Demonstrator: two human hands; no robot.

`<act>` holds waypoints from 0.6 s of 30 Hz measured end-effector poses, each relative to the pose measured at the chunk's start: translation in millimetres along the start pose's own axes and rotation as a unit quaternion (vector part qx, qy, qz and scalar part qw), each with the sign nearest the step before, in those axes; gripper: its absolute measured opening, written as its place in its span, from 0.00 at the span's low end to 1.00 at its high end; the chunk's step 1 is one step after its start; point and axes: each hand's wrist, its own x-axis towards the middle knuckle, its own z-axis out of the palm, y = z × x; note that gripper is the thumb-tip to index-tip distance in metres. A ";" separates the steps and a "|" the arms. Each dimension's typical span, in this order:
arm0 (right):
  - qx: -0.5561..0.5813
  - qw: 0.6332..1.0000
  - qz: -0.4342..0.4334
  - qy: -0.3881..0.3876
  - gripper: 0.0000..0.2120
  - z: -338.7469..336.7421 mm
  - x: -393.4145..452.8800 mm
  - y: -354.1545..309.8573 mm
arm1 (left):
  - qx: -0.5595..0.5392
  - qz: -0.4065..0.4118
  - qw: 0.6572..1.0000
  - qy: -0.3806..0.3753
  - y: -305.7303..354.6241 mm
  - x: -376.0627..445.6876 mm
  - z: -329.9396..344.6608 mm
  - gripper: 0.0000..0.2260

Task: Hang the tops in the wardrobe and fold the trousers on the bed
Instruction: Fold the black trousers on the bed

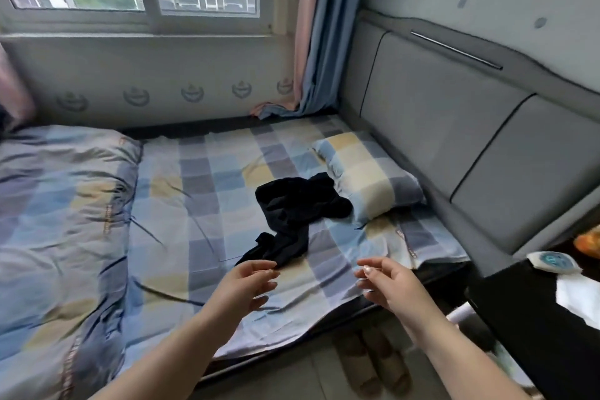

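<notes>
A crumpled black garment (297, 214) lies on the checked bed sheet (207, 191), its upper part against the pillow and a narrow end trailing toward me. My left hand (250, 282) hovers just below that trailing end, fingers apart and empty, close to the cloth but apart from it. To the right, over the bed's near edge, my right hand (386, 282) is open too and holds nothing. No wardrobe is in view.
A checked pillow (370, 175) lies by the grey padded headboard (454, 127). A folded duvet (61, 214) covers the bed's left half. A black bedside table (532, 318) stands at right, slippers (373, 360) on the floor below. Window and curtains (321, 29) are behind.
</notes>
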 end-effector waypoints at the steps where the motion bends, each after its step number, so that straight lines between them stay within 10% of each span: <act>1: 0.004 1.000 0.005 0.005 0.09 4.6 11.1 -2.4 | 0.005 -0.004 1.000 0.001 6.6 13.0 -5.7 0.06; 18: -0.042 0.993 0.110 -0.021 0.08 -19.4 287.3 0.9 | 0.053 -0.079 0.995 0.040 84.2 263.7 18.4 0.06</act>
